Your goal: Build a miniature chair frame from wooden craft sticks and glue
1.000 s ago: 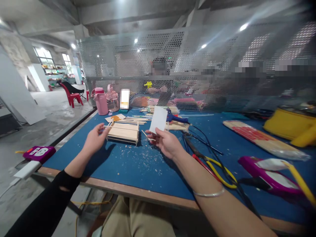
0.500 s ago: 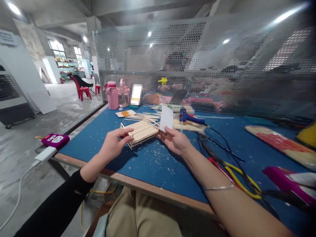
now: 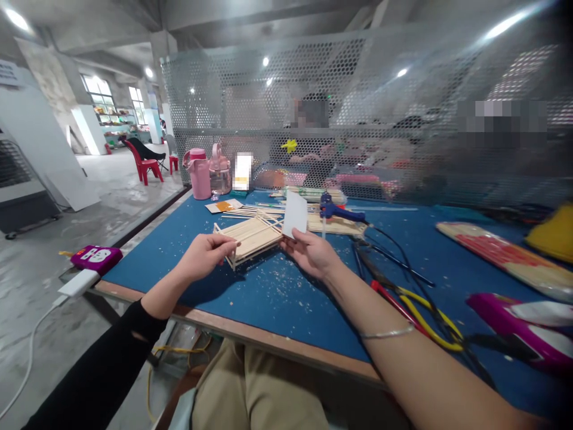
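My left hand (image 3: 203, 255) grips the near corner of a small frame of thin wooden sticks (image 3: 250, 236), which is tilted up off the blue table (image 3: 277, 292). My right hand (image 3: 311, 254) pinches a white card (image 3: 295, 214) upright beside the frame's right end, fingers closed on its lower edge. Loose wooden sticks (image 3: 253, 212) lie just behind the frame. Sawdust specks lie on the mat under my hands.
A blue glue gun (image 3: 338, 210) lies behind the card with black cables (image 3: 394, 254) trailing right. Yellow-handled pliers (image 3: 421, 316), a pink case (image 3: 519, 331), a stick packet (image 3: 501, 254), pink bottles (image 3: 200, 173) and a power strip (image 3: 95, 258) surround the work. People sit behind a mesh screen.
My left hand has taken hold of the stick frame and lifted its near corner off the table. My right hand has lowered the card toward the frame.
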`<state>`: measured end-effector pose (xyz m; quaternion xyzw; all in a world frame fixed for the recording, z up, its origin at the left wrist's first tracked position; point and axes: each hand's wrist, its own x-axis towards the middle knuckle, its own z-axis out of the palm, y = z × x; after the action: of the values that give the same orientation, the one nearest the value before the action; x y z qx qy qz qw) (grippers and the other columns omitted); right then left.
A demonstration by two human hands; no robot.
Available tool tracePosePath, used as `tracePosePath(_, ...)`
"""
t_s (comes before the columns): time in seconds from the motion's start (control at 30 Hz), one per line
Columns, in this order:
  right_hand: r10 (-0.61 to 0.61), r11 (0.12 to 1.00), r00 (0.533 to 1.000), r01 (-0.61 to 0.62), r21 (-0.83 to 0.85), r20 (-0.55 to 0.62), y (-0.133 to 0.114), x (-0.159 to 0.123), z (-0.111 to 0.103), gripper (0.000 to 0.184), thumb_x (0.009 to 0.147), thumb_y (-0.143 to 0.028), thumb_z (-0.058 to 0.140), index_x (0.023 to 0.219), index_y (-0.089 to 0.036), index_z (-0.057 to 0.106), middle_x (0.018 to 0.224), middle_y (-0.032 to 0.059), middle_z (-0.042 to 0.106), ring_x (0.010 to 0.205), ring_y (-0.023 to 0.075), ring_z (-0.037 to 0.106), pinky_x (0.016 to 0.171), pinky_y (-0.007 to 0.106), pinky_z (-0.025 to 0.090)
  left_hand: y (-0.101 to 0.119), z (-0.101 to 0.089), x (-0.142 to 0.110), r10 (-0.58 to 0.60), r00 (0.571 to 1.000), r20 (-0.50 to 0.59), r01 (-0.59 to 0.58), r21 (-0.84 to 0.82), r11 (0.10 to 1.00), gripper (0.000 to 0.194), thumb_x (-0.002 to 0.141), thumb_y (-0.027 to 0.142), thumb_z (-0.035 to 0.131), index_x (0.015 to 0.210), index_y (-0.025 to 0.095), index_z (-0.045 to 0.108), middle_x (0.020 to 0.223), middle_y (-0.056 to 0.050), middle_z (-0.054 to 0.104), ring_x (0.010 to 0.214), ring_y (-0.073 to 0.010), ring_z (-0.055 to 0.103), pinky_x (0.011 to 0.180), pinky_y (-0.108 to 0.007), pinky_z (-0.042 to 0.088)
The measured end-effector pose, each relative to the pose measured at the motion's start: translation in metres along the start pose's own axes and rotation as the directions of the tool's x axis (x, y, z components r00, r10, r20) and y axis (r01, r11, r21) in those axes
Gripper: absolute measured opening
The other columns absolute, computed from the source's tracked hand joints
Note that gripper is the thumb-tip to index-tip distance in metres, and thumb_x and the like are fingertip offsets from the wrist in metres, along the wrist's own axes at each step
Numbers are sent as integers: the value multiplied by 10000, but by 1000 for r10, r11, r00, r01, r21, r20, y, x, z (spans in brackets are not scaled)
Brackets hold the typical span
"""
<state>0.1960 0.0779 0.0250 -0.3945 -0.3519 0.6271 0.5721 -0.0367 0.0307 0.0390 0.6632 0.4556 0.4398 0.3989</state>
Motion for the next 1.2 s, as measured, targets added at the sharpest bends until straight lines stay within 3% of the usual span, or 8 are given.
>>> tracePosePath(0.27, -98, 995, 994, 100, -25, 51, 5, 8, -1, 106, 749, -181, 592, 849, -216, 593, 850, 0, 697, 776, 114, 641, 668, 226, 511, -2, 9, -7, 61, 995, -79, -60, 8, 998, 407, 755, 491, 531, 841, 122, 680, 588, 1, 552, 500, -90, 442, 497, -221, 364)
tracePosePath(0.43, -170, 984, 984, 172, -47, 46, 1, 6, -1, 139, 716, -243, 627, 845, -207, 591, 892, -5, 684, 799, 124, 621, 598, 221, 470, -1, 19, -14, 155, 967, -205, -111, 210, 971, 330, 736, 405, 593, 891, 130, 689, 646, -5, 614, 579, -117, 498, 569, -228, 387)
tracePosePath(0.57, -145, 989, 989, 145, 4, 33, -6, -1, 1, 109, 751, -222, 586, 859, -206, 593, 843, -6, 683, 763, 123, 627, 595, 226, 465, 0, 8, -11, 180, 936, -303, -89, 290, 953, 318, 792, 400, 518, 836, 137, 692, 685, -13, 640, 609, -127, 517, 572, -223, 386)
tracePosePath(0.77, -146, 989, 986, 144, 39, 81, -15, -14, 4, 128, 828, -244, 480, 853, -185, 591, 829, 46, 709, 790, 152, 653, 734, 294, 499, -9, -14, -4, 104, 925, -365, -32, 196, 980, 349, 746, 426, 555, 834, 126, 709, 583, 4, 600, 552, -117, 499, 540, -213, 388)
tracePosePath(0.93, -194, 979, 973, 200, -33, 124, -14, -23, 7, 114, 818, -239, 509, 890, -194, 584, 831, 46, 721, 788, 160, 667, 775, 314, 501, -16, -9, -6, 95, 926, -364, -33, 172, 984, 361, 736, 420, 563, 863, 123, 724, 702, -31, 678, 634, -150, 569, 602, -233, 446)
tracePosePath(1.1, -309, 938, 951, 301, -172, -21, -10, -16, -1, 88, 737, -242, 611, 797, -179, 601, 713, 3, 674, 672, 136, 643, 754, 289, 502, -24, -11, -5, 127, 924, -360, -34, 253, 967, 366, 807, 361, 470, 951, 123, 707, 766, -48, 685, 725, -172, 603, 686, -261, 473)
tracePosePath(1.17, -353, 901, 934, 323, -290, -56, -9, -13, -5, 131, 715, -291, 635, 757, -174, 594, 648, -9, 640, 606, 123, 602, 681, 269, 492, -25, -12, -5, 168, 890, -423, -20, 332, 943, 389, 826, 369, 459, 1007, 107, 683, 834, -83, 672, 787, -196, 608, 736, -297, 478)
tracePosePath(1.2, -379, 868, 924, 339, -362, -43, -9, -12, -6, 162, 711, -325, 637, 728, -172, 587, 616, -14, 620, 575, 117, 575, 640, 259, 479, -24, -11, -5, 225, 847, -483, -14, 402, 916, 404, 826, 371, 469, 1047, 94, 664, 885, -109, 658, 837, -216, 602, 774, -323, 474)
